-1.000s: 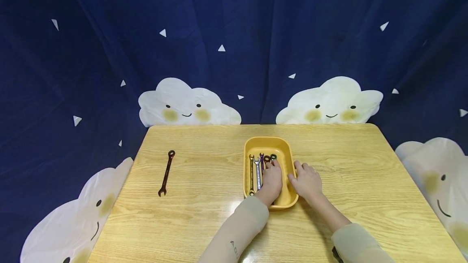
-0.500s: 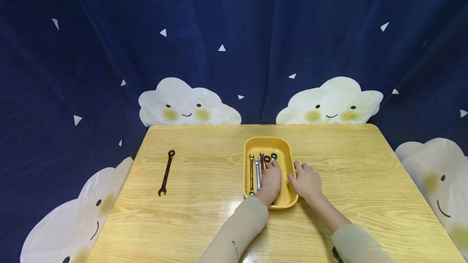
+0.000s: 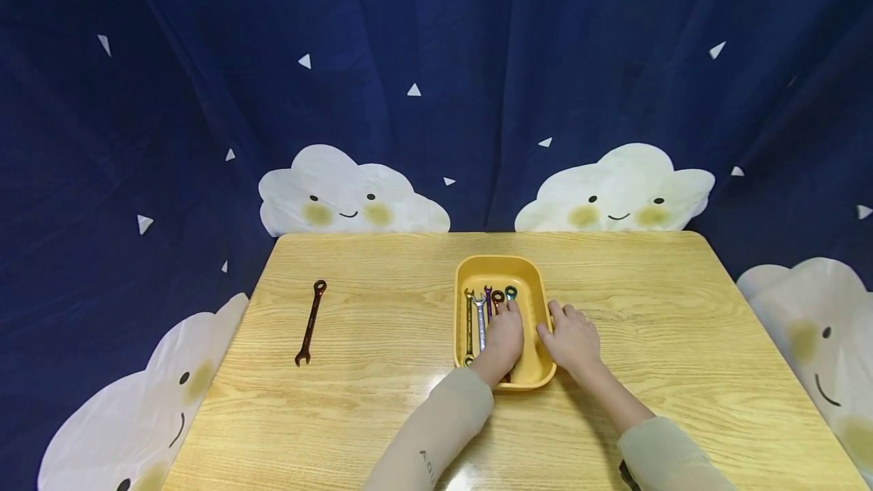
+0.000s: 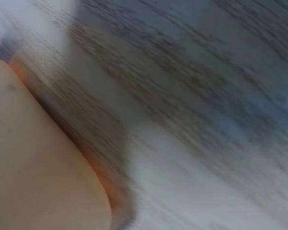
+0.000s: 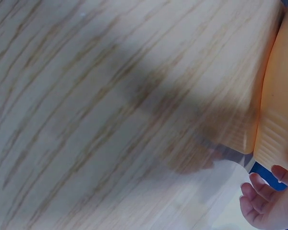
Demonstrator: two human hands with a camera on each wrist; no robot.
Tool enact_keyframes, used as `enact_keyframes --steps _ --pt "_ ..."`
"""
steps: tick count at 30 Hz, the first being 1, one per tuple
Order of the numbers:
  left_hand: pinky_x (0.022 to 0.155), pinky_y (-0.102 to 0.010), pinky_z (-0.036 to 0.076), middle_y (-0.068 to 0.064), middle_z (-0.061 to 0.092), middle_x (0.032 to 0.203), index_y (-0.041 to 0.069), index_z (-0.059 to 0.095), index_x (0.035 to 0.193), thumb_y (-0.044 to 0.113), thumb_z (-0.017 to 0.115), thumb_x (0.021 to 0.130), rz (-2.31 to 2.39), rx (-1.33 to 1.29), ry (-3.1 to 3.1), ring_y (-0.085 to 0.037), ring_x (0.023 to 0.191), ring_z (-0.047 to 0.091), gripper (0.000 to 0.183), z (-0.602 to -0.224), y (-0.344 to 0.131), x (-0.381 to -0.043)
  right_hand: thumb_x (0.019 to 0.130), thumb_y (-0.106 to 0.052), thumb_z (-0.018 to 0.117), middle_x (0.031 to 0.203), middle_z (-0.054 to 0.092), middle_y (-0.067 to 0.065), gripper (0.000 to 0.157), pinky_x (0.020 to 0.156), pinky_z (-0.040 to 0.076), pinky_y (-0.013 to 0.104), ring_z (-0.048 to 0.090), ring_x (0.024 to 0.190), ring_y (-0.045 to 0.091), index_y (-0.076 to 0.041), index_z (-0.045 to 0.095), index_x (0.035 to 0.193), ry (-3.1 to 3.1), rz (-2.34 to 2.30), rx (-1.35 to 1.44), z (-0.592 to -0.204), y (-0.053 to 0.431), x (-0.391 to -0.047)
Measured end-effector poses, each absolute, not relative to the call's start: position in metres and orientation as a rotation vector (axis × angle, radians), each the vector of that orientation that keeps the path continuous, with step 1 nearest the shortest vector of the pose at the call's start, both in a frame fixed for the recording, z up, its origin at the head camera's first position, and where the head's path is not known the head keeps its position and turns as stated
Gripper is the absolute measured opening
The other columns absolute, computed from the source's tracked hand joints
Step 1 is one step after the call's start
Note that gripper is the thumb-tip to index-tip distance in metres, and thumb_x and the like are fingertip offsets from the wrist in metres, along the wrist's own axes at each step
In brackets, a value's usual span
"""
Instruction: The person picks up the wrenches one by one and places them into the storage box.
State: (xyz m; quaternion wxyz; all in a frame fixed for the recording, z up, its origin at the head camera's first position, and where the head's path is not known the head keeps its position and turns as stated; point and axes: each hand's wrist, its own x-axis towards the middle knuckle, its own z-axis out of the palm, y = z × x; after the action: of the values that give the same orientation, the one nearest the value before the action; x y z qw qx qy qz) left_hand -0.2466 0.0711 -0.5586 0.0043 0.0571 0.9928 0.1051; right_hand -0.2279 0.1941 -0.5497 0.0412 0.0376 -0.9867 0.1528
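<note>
A yellow tray [image 3: 501, 264] holds several combination wrenches lying side by side. Visible among them are a gold wrench [image 3: 469, 324], a silver wrench [image 3: 481, 320], a purple wrench [image 3: 487, 292], a red-brown wrench [image 3: 498, 297] and a teal-green wrench [image 3: 511, 292]. My left hand [image 3: 503, 336] reaches down into the tray over the red-brown and teal-green wrenches. It covers their shafts, and its grip is hidden. Against the tray's right wall, my right hand [image 3: 574, 336] rests with relaxed fingers. The right wrist view shows that hand [image 5: 273, 206] beside the tray wall [image 5: 278, 91].
One dark red wrench [image 3: 311, 324] lies alone on the left part of the wooden table [image 3: 382, 309]. A navy curtain [image 3: 436, 36] with white clouds hangs behind the table's far edge. The left wrist view holds only the tray's outer wall [image 4: 43, 153] and table surface.
My left hand has drawn slightly back and left inside the tray, showing more of the teal-green wrench's ring end. The right hand and the tray have stayed in place.
</note>
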Motion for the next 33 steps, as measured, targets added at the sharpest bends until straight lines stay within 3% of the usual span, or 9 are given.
enact_keyframes --steps 6,11,21,28,33 --pt "0.055 -0.025 0.049 -0.01 0.056 0.103 0.007 0.049 0.113 0.024 0.055 0.089 0.302 0.335 3.13 -0.02 0.073 0.06 0.03 -0.557 0.063 -0.245 0.085 -0.034 0.051 0.096 0.054 0.018 0.041 0.065 0.041 0.05 0.052 0.085 0.036 -0.007 0.049 0.116 -3.024 0.474 0.118 -0.548 0.193 -0.226" --pt "0.054 -0.028 0.049 -0.007 0.058 0.104 0.009 0.05 0.115 0.029 0.055 0.088 0.164 0.47 3.202 -0.019 0.076 0.059 0.034 -0.55 0.052 -0.245 0.084 -0.033 0.051 0.092 0.053 0.016 0.038 0.062 0.041 0.049 0.052 0.083 0.034 -0.007 0.049 0.112 -3.008 0.479 0.121 -0.547 0.193 -0.225" --pt "0.054 -0.028 0.049 -0.002 0.06 0.099 0.012 0.053 0.116 0.03 0.054 0.088 0.024 0.639 3.328 -0.016 0.078 0.06 0.033 -0.536 0.023 -0.254 0.084 -0.033 0.051 0.092 0.054 0.016 0.04 0.061 0.041 0.048 0.052 0.081 0.034 -0.007 0.05 0.114 -3.008 0.482 0.125 -0.546 0.193 -0.225" --pt "0.045 -0.025 0.043 0.0 0.058 0.084 0.012 0.056 0.101 0.027 0.061 0.082 0.028 0.795 3.524 -0.014 0.065 0.055 0.025 -0.534 0.003 -0.259 0.085 -0.034 0.051 0.096 0.054 0.018 0.043 0.065 0.041 0.05 0.052 0.086 0.036 -0.006 0.048 0.118 -3.012 0.49 0.121 -0.546 0.193 -0.225" --pt "0.052 -0.027 0.045 -0.003 0.059 0.087 0.01 0.056 0.103 0.027 0.063 0.08 0.097 0.805 3.589 -0.017 0.07 0.056 0.03 -0.532 -0.013 -0.263 0.085 -0.034 0.051 0.095 0.054 0.018 0.043 0.065 0.041 0.05 0.052 0.085 0.036 -0.006 0.048 0.118 -3.006 0.484 0.119 -0.547 0.194 -0.225"
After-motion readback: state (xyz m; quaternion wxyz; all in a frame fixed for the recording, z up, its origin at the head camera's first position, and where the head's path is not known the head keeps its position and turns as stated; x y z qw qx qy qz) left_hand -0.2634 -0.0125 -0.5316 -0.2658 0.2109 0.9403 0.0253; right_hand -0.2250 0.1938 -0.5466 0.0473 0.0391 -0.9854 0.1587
